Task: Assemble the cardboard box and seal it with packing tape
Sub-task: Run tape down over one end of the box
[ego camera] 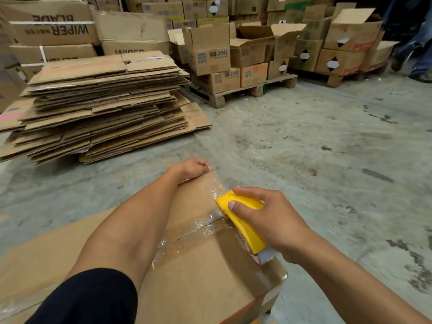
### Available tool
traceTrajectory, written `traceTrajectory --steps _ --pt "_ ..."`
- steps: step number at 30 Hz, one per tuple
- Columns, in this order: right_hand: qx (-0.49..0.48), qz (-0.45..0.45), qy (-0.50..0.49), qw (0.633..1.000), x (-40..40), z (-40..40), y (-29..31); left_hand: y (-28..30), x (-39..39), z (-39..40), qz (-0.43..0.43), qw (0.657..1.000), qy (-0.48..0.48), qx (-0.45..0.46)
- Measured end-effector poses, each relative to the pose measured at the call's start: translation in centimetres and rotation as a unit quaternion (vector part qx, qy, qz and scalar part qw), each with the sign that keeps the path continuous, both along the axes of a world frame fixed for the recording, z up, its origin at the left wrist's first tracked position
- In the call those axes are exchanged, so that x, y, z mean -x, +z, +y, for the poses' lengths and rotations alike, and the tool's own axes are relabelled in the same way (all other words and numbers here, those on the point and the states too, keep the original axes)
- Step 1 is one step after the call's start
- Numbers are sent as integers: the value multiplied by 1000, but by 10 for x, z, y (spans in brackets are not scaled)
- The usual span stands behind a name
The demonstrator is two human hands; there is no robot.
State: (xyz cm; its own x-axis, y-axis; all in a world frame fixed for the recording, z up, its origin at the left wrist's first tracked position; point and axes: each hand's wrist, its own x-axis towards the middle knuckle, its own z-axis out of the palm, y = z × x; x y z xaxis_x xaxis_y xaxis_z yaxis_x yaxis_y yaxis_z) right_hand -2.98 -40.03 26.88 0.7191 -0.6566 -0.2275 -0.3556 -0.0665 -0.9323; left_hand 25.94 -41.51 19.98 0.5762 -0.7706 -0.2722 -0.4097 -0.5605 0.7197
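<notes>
A: From the head camera, where does the cardboard box [201, 272] sit?

B: On the concrete floor [315, 136], low in the view and right in front of the person. Its top flaps are folded shut, and clear packing tape [210, 220] lies wrinkled along the seam between them.

A: And the hands?

B: The left hand [191, 169] is curled over the far edge of the box, fingers wrapped down past the rim and out of sight, with the forearm stretched across the top. The right hand [264, 216] is clamped around a yellow tape dispenser [243, 220], thumb on its upper face. The dispenser's front end touches the taped seam near the box's right side.

A: Anything under the box?

B: A flat sheet of cardboard [58, 249] spreads out to its left on the floor.

A: Farther back?

B: A tall stack of flattened boxes [100, 108] stands at left. Beyond it, opened and closed cartons [210, 57] rest on wooden pallets [233, 92], some printed KB-2041. At the top right edge, someone's legs [418, 52] are blurred.
</notes>
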Motion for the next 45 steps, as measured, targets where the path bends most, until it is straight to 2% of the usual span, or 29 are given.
traceTrajectory --steps 5,6,8,10,11,13,15,19,21,23,25,26,28,30,36,39,45 --pt "7 -10 -1 1000 -2 -3 -5 -6 -15 12 -52 996 29 -67" --pt "12 -10 -1 1000 -3 -4 -7 -7 -17 14 -62 996 53 -40" --pt "34 -3 -2 999 -4 -5 -9 -6 -17 18 -56 991 90 77" --pt "56 5 -3 998 -5 -6 -9 3 -10 23 -15 985 71 156" --pt "61 9 -3 998 -4 -6 -8 7 -5 24 12 987 42 157" --pt "50 9 -4 999 -4 -5 -7 14 6 27 28 994 -33 99" --pt "38 3 -2 999 -4 -4 -6 15 13 30 -17 996 -82 16" --pt "64 7 2 998 -3 -4 -6 10 20 30 -90 989 -102 -55" --pt "58 -2 4 998 -4 -3 -5 8 26 30 -118 989 -79 -48" --pt "64 -1 -1 998 -6 -4 -7 7 39 35 -172 983 -58 6" --pt "76 8 -4 997 -9 -6 -9 10 59 47 -195 973 -83 89" --pt "80 11 -3 997 -9 -6 -9 9 68 55 -197 968 -120 101" --pt "79 5 3 997 -9 -5 -6 2 83 69 -203 955 -207 61" --pt "62 5 -5 998 -8 -4 -2 -5 88 77 -229 942 -243 33" --pt "2 6 1 1000 22 15 7 -7 81 71 -300 915 -269 -10" --pt "22 61 4 998 70 32 13 -8 78 70 -309 912 -270 -14" --pt "-30 48 3 998 136 60 20 -5 81 72 -316 907 -277 -9"
